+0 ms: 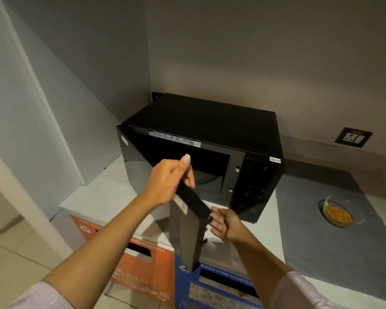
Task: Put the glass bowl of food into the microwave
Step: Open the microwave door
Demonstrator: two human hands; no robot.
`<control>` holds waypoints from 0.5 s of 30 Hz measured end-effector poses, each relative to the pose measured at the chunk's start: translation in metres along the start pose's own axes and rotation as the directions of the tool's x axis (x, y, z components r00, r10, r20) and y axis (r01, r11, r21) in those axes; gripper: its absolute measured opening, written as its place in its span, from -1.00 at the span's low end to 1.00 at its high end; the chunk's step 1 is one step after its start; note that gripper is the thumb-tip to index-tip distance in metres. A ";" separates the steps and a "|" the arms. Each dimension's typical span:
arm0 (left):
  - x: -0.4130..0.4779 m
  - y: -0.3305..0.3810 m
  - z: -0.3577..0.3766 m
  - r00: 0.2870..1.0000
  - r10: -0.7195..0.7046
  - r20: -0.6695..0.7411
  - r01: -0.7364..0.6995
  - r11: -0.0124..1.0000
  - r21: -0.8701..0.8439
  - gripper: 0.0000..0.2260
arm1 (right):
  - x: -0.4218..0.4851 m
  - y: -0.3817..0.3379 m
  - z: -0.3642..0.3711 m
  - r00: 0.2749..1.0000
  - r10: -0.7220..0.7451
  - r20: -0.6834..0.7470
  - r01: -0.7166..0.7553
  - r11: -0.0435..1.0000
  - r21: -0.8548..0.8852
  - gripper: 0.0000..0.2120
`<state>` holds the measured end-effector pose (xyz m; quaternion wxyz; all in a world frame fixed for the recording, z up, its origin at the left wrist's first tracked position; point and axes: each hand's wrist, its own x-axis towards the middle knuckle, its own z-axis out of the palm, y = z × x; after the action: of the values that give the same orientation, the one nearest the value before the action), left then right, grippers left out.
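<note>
A black microwave (210,117) stands on the counter in the corner. Its door (187,233) is swung out toward me, and the dark cavity (212,172) shows behind it. My left hand (167,179) grips the door's top edge. My right hand (225,221) hovers just right of the door's free edge, fingers apart and holding nothing. The glass bowl (338,211) with orange food sits on a grey mat (310,246) to the right of the microwave, away from both hands.
The microwave rests on a white counter (98,192) between a wall on the left and the back wall. An orange cardboard box (143,264) and a blue one (210,293) stand below the counter's front edge. A wall socket (353,137) is at the back right.
</note>
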<state>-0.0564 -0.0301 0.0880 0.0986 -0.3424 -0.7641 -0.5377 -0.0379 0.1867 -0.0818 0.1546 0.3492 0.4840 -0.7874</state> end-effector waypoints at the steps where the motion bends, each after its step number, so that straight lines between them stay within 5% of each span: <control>1: 0.001 0.001 -0.011 0.995 -0.088 0.043 0.089 0.996 -0.008 -0.36 | -0.002 -0.002 0.012 0.999 -0.011 0.041 0.012 1.000 -0.028 -0.70; 4: -0.005 -0.001 -0.045 0.970 -0.209 0.122 0.187 0.967 0.174 -0.54 | -0.012 -0.006 0.063 0.978 -0.065 0.199 0.092 0.987 -0.134 -0.71; 7: -0.015 -0.007 -0.079 0.935 -0.248 0.254 0.100 0.871 0.481 -0.66 | -0.030 -0.006 0.122 0.936 -0.143 0.323 0.236 0.933 -0.272 -0.73; 11: -0.033 -0.020 -0.116 0.860 -0.414 0.298 -0.018 0.559 0.829 -0.37 | -0.054 0.001 0.189 0.868 -0.243 0.433 0.431 0.802 -0.414 -0.63; 15: -0.052 -0.028 -0.152 0.837 -0.479 0.266 -0.023 0.455 0.890 -0.11 | -0.063 0.009 0.235 0.802 -0.280 0.528 0.531 0.739 -0.415 -0.57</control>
<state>-0.0688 -0.1923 0.1008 -0.0130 -0.2571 -0.9661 0.0174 -0.0821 -0.0281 0.0247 0.1699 -0.0103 0.7057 -0.6877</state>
